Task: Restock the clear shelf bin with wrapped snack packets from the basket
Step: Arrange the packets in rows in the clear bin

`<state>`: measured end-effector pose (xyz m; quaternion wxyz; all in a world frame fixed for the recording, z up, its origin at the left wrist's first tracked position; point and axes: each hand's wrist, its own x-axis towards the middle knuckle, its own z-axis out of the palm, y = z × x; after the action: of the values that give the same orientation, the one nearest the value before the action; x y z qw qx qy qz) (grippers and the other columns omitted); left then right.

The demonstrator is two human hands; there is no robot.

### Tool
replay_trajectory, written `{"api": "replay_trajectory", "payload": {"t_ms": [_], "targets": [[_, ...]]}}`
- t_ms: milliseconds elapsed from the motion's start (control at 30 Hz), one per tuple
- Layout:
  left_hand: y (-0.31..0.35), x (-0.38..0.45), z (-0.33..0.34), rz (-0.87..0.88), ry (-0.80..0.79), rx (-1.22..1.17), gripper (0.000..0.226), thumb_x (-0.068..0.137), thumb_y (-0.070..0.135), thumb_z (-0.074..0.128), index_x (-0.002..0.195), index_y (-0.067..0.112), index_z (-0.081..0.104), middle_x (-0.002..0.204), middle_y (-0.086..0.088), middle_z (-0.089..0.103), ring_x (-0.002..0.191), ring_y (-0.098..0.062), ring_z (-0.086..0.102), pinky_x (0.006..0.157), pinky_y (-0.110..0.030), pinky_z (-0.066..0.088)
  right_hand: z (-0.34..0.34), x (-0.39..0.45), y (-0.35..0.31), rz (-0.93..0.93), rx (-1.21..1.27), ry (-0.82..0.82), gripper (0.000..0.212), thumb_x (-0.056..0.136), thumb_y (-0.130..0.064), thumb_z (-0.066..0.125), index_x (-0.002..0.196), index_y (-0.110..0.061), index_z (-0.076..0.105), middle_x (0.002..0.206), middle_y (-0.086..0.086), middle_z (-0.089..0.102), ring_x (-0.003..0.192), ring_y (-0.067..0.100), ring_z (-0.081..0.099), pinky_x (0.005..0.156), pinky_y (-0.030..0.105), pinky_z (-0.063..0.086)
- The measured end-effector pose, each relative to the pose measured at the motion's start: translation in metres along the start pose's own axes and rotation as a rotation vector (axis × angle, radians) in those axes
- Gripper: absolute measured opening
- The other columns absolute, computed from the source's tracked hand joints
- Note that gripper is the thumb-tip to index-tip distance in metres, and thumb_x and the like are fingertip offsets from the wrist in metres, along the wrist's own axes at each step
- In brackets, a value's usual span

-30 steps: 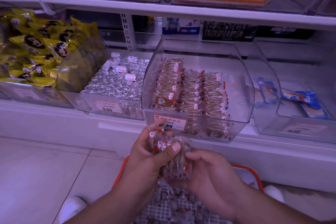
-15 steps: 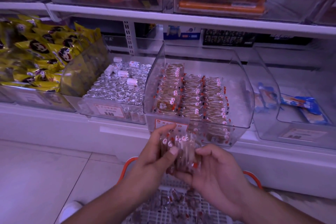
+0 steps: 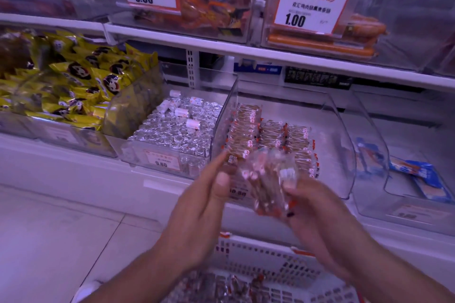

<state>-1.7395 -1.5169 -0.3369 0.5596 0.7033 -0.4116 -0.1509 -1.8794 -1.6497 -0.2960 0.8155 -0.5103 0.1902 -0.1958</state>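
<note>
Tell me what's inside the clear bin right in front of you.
The clear bin holds rows of wrapped snack packets standing on edge, with bare floor on its right side. Its front rows are hidden behind the bunch of packets held between the left hand and right hand.

Hands holding a bunch of snack packets in front of the clear bin

The right hand (image 3: 317,206) grips a blurred bunch of wrapped snack packets (image 3: 269,184); the left hand (image 3: 204,202) touches the bunch's left side with its fingers nearly straight. Just beyond the hands the clear bin (image 3: 342,155) holds rows of the same packets. Below the hands a white basket (image 3: 268,258) holds more packets. Left of the hands sit a bin of foil-wrapped sweets (image 3: 172,135) and yellow bags (image 3: 73,81).
</note>
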Motion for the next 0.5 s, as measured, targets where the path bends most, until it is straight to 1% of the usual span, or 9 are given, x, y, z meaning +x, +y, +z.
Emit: {"api": "replay_trajectory", "payload": {"t_ms": [67,133,167,233,333,400,433,467,500], "targets": [[-0.003,0.021,-0.020,0.016,0.199,-0.014,0.053,0.092,0.073,0.030,0.131,0.046,0.054,0.122,0.021,0.066,0.116,-0.001,0.060,0.094,-0.037,0.050,-0.004,0.028,-0.030,-0.074,-0.396,0.058,0.034,0.075,-0.023,0.066,0.108,-0.021,0.074,0.102,0.006,0.075,0.091,0.025,0.065,0.074,0.031,0.054],[-0.008,0.037,-0.035,0.026,0.305,0.005,0.043,0.094,0.060,0.037,0.120,0.036,0.062,0.114,0.017,0.069,0.110,-0.004,0.063,0.096,-0.040,0.051,-0.009,0.058,-0.051,-0.176,-0.978,0.040,0.042,0.083,-0.028,0.072,0.125,-0.032,0.065,0.092,-0.020,0.072,0.078,-0.004,0.066,0.070,0.011,0.048],[-0.011,0.042,-0.040,0.022,0.319,0.029,0.039,0.095,0.054,0.039,0.119,0.034,0.062,0.113,0.016,0.068,0.110,-0.005,0.063,0.098,-0.041,0.051,-0.008,0.073,-0.055,-0.198,-1.158,-0.029,0.049,0.086,-0.027,0.072,0.134,-0.030,0.059,0.091,-0.025,0.068,0.075,-0.011,0.063,0.066,0.005,0.045],[-0.017,0.047,-0.043,0.027,0.314,0.104,0.034,0.098,0.046,0.040,0.121,0.032,0.062,0.116,0.017,0.066,0.112,-0.002,0.060,0.099,-0.040,0.049,0.000,0.095,-0.050,-0.177,-1.353,-0.237,0.054,0.089,-0.026,0.070,0.140,-0.020,0.053,0.097,-0.022,0.062,0.078,-0.013,0.061,0.066,0.004,0.044],[-0.018,0.047,-0.040,0.090,0.251,0.240,0.033,0.099,0.041,0.041,0.125,0.031,0.059,0.120,0.014,0.061,0.112,-0.003,0.055,0.097,-0.034,0.046,0.004,0.115,-0.031,-0.204,-1.562,-0.413,0.044,0.092,-0.022,0.066,0.132,-0.006,0.057,0.100,0.000,0.064,0.093,0.014,0.061,0.082,0.016,0.042],[-0.016,0.046,-0.040,0.128,0.185,0.337,0.035,0.099,0.038,0.041,0.128,0.027,0.058,0.124,0.008,0.058,0.116,-0.010,0.054,0.099,-0.037,0.044,0.002,0.120,-0.026,-0.198,-1.623,-0.434,0.049,0.095,-0.027,0.063,0.136,-0.001,0.053,0.101,-0.007,0.056,0.104,0.018,0.053,0.088,0.003,0.035],[-0.015,0.045,-0.040,0.142,0.154,0.389,0.037,0.099,0.037,0.041,0.130,0.024,0.058,0.126,0.006,0.057,0.117,-0.014,0.053,0.100,-0.040,0.043,0.002,0.122,-0.025,-0.154,-1.669,-0.433,0.058,0.096,-0.034,0.059,0.144,-0.004,0.045,0.115,-0.007,0.053,0.116,0.013,0.046,0.098,0.001,0.027],[-0.014,0.044,-0.040,0.151,0.124,0.437,0.039,0.099,0.037,0.040,0.132,0.022,0.056,0.130,0.005,0.055,0.119,-0.016,0.052,0.101,-0.041,0.042,0.000,0.123,-0.024,-0.086,-1.724,-0.424,0.066,0.098,-0.042,0.054,0.152,-0.010,0.033,0.137,-0.001,0.045,0.132,0.013,0.036,0.112,0.010,0.021],[-0.013,0.043,-0.040,0.156,0.098,0.474,0.042,0.099,0.038,0.039,0.134,0.020,0.054,0.134,0.004,0.053,0.122,-0.018,0.051,0.103,-0.042,0.041,-0.002,0.124,-0.023,-0.006,-1.761,-0.417,0.070,0.099,-0.047,0.048,0.156,-0.015,0.022,0.156,0.003,0.027,0.145,0.016,0.022,0.120,0.021,0.014]]}}
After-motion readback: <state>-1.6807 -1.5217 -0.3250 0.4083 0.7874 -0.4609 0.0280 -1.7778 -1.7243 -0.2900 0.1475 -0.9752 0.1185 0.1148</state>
